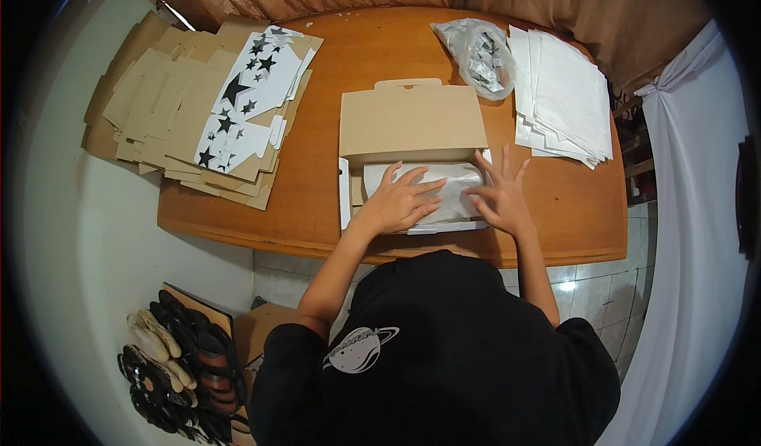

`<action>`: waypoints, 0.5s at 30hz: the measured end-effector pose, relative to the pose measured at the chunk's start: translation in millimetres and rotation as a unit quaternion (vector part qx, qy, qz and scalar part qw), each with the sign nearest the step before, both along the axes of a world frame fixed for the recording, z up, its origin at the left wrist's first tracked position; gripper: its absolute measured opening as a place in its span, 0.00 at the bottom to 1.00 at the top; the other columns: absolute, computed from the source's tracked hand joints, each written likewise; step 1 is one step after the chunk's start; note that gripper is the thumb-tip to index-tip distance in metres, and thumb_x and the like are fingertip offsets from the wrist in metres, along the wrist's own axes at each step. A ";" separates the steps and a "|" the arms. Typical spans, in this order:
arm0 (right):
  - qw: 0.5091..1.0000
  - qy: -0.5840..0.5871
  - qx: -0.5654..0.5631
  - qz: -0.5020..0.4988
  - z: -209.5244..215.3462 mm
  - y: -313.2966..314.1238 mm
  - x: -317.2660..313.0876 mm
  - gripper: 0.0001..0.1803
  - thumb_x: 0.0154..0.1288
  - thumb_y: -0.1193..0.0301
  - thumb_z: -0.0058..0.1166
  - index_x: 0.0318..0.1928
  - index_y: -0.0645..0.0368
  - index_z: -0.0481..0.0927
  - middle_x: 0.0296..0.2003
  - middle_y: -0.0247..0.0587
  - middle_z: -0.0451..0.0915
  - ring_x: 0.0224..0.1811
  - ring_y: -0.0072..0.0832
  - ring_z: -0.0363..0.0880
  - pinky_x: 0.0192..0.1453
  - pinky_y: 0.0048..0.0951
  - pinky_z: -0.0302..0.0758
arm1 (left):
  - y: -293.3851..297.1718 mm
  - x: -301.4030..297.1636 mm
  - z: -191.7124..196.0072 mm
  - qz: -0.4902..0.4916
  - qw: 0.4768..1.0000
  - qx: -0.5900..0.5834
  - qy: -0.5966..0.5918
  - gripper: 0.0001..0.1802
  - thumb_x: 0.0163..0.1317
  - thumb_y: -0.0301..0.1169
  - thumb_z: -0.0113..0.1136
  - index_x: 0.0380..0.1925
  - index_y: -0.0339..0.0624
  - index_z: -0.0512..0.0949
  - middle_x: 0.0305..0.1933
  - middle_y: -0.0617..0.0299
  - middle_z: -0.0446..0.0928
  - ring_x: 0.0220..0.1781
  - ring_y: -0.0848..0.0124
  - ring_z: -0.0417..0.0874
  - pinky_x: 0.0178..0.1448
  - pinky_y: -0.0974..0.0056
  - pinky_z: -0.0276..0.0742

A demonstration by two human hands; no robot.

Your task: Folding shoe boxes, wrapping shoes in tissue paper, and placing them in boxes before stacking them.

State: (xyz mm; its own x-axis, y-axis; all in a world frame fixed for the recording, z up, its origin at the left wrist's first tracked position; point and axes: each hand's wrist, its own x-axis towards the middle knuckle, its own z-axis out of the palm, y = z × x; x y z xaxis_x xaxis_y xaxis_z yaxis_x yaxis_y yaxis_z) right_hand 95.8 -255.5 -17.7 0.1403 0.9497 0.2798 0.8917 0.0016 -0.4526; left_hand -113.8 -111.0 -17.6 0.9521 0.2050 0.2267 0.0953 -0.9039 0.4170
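Note:
A cardboard box (pixel 412 121) with white outer sides lies in front of me, its brown lid folded back away from me. Inside it is a bundle covered in white tissue paper (pixel 453 191); what the paper covers is hidden. My left hand (pixel 403 199) rests on the paper toward the left, fingers spread. Over the right end of the box is my right hand (pixel 501 196), its fingers apart and fingertips at the paper's edge. Neither hand grips anything.
Flat cardboard box blanks (pixel 158 105), some white with black stars (pixel 234 101), are stacked at the table's left. A clear plastic bag (pixel 481 57) of small packets and a pile of white paper sheets (pixel 563 97) lie at the far right. Several sandals (pixel 182 359) sit below left.

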 end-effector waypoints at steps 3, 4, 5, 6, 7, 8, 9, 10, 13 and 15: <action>0.997 -0.048 -0.058 0.034 0.0 -0.6 -9.6 0.13 0.53 0.57 0.51 0.32 0.46 0.85 0.66 0.33 0.54 0.70 0.54 0.32 0.59 0.72 0.19 | 7.2 3.9 -2.3 -0.015 0.996 0.048 0.079 0.20 0.64 0.47 0.41 0.42 0.54 0.80 0.59 0.72 0.69 0.63 0.64 0.62 0.67 0.48 0.45; 0.993 -0.053 -0.098 0.049 -0.4 -0.9 -11.2 0.14 0.53 0.56 0.51 0.33 0.46 0.85 0.67 0.33 0.53 0.70 0.54 0.31 0.59 0.72 0.19 | 9.7 3.2 -2.5 -0.007 0.989 0.062 0.132 0.21 0.65 0.48 0.39 0.43 0.54 0.80 0.58 0.71 0.70 0.63 0.64 0.62 0.67 0.47 0.45; 0.987 -0.058 -0.138 0.065 -0.5 -0.8 -12.5 0.15 0.53 0.55 0.51 0.33 0.46 0.85 0.67 0.33 0.52 0.70 0.54 0.30 0.59 0.72 0.19 | 11.4 1.7 -3.3 -0.008 0.989 0.063 0.132 0.21 0.65 0.48 0.39 0.43 0.54 0.80 0.58 0.71 0.70 0.63 0.64 0.62 0.67 0.47 0.45; 0.987 -0.049 -0.137 0.068 5.4 -1.7 -14.2 0.14 0.55 0.56 0.49 0.33 0.47 0.85 0.67 0.33 0.51 0.70 0.54 0.30 0.60 0.71 0.20 | 13.0 -1.1 -4.1 0.005 0.988 0.074 0.133 0.21 0.65 0.48 0.40 0.42 0.53 0.80 0.57 0.72 0.70 0.63 0.64 0.62 0.67 0.47 0.45; 0.987 -0.048 -0.136 0.067 4.0 -1.9 -13.5 0.14 0.55 0.56 0.49 0.33 0.47 0.85 0.67 0.33 0.51 0.70 0.54 0.30 0.60 0.71 0.20 | 14.6 -4.6 -4.2 0.019 0.987 0.085 0.133 0.20 0.65 0.47 0.40 0.41 0.53 0.81 0.57 0.72 0.71 0.63 0.64 0.62 0.66 0.47 0.46; 0.994 -0.023 -0.100 0.045 1.3 -1.8 -11.9 0.15 0.57 0.57 0.48 0.37 0.47 0.84 0.68 0.33 0.51 0.70 0.54 0.31 0.61 0.70 0.20 | 16.4 -9.0 -3.4 0.019 0.987 0.086 0.135 0.20 0.65 0.47 0.40 0.41 0.53 0.81 0.57 0.72 0.71 0.63 0.64 0.62 0.66 0.47 0.46; 0.998 0.001 -0.065 0.021 -1.5 -2.2 -10.4 0.16 0.59 0.57 0.46 0.41 0.46 0.83 0.68 0.34 0.50 0.70 0.54 0.31 0.61 0.69 0.20 | 17.7 -12.3 -0.9 0.043 0.989 0.083 0.112 0.20 0.64 0.46 0.42 0.43 0.52 0.80 0.57 0.70 0.71 0.63 0.63 0.62 0.66 0.48 0.46; 0.998 0.003 -0.065 0.020 -4.0 -1.2 -9.8 0.16 0.59 0.57 0.46 0.41 0.46 0.83 0.68 0.34 0.50 0.70 0.54 0.31 0.61 0.69 0.20 | 18.5 -15.8 1.5 0.068 0.990 0.080 0.090 0.19 0.64 0.46 0.43 0.44 0.51 0.79 0.57 0.69 0.70 0.63 0.63 0.62 0.66 0.48 0.47; 0.994 0.051 -0.028 -0.093 -13.1 2.1 -9.0 0.23 0.63 0.56 0.42 0.57 0.46 0.71 0.68 0.38 0.47 0.70 0.54 0.31 0.62 0.68 0.23 | 14.6 -28.3 6.2 0.245 0.968 0.058 -0.005 0.20 0.63 0.43 0.46 0.51 0.48 0.73 0.63 0.59 0.63 0.65 0.58 0.59 0.66 0.49 0.46; 0.977 0.160 -0.018 -0.138 -19.4 3.8 -13.5 0.31 0.65 0.54 0.40 0.66 0.50 0.55 0.69 0.46 0.43 0.70 0.54 0.31 0.62 0.68 0.25 | 12.9 -42.6 -2.9 0.305 0.952 0.021 -0.024 0.24 0.63 0.44 0.46 0.55 0.45 0.68 0.65 0.53 0.58 0.66 0.54 0.56 0.66 0.46 0.46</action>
